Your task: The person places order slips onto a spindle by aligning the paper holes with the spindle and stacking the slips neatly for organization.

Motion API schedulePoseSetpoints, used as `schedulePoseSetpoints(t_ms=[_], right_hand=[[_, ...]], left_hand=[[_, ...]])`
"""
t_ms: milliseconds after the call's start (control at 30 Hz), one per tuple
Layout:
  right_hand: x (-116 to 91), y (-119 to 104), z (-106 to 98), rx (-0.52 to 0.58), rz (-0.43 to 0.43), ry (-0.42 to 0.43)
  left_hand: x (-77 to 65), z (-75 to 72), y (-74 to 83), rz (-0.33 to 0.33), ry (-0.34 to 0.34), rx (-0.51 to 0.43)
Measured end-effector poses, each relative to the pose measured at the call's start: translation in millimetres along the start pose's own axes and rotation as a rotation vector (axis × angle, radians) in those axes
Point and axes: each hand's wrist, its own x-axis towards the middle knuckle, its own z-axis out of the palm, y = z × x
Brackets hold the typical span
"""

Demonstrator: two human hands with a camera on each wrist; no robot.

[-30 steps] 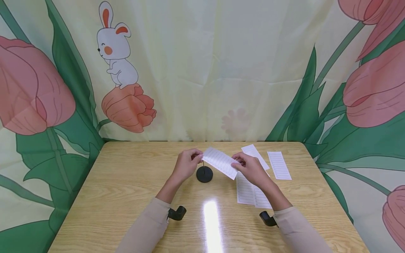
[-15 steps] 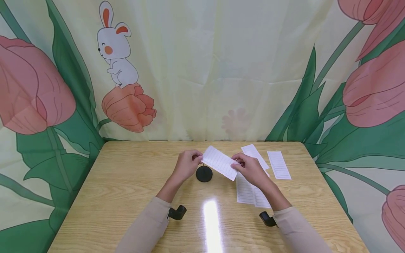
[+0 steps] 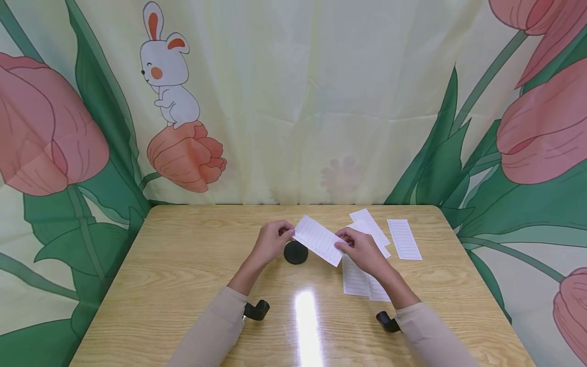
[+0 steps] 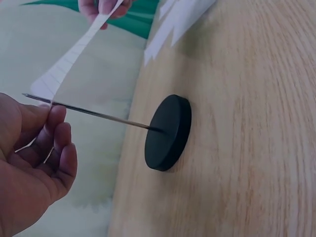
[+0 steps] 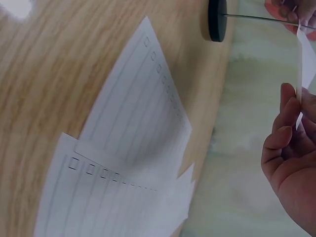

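Observation:
A paper spike with a round black base [image 3: 295, 252] stands upright on the table. My left hand [image 3: 273, 237] pinches the left end of a lined white paper slip [image 3: 318, 239] right at the spike. In the left wrist view, the thin metal rod [image 4: 98, 113] crosses the slip's end close to the thumb and fingertips, and its pointed tip shows beyond the paper. My right hand [image 3: 363, 248] pinches the slip's other end between thumb and fingers. Held between both hands, the slip slopes down to the right, above the base.
Several more lined slips lie to the right: a pair of overlapping slips [image 3: 355, 278] under my right forearm, further overlapping slips [image 3: 370, 227] behind it, and a separate slip [image 3: 404, 239]. A printed curtain [image 3: 293, 102] hangs along the table's back edge.
Both hands have come down slightly with the slip, and its right end hangs a little lower. The spike's base and the slips on the table have stayed put.

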Motion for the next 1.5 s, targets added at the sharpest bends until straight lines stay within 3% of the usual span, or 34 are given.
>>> schedulePoseSetpoints(t_ms=[233, 600, 833, 1067, 1500], right_hand=[[-2, 9, 12, -0.013, 0.019, 0.004], [-9, 17, 32, 0.01, 0.077, -0.011], [-12, 21, 42, -0.019, 0.113, -0.022], [-11, 22, 47, -0.059, 0.121, -0.017], [-11, 24, 50, -0.132, 0.108, -0.042]], left_hand=[[1.5, 2.7, -11.3, -0.022, -0.023, 0.003], [4.5, 11.0, -29.3, -0.049, 0.0, -0.009], [5.8, 17.3, -41.5, -0.056, 0.008, 0.032], [8.1, 23.1, -52.8, -0.042, 0.012, 0.049], [7.2, 31.0, -59.8, -0.067, 0.003, 0.106]])
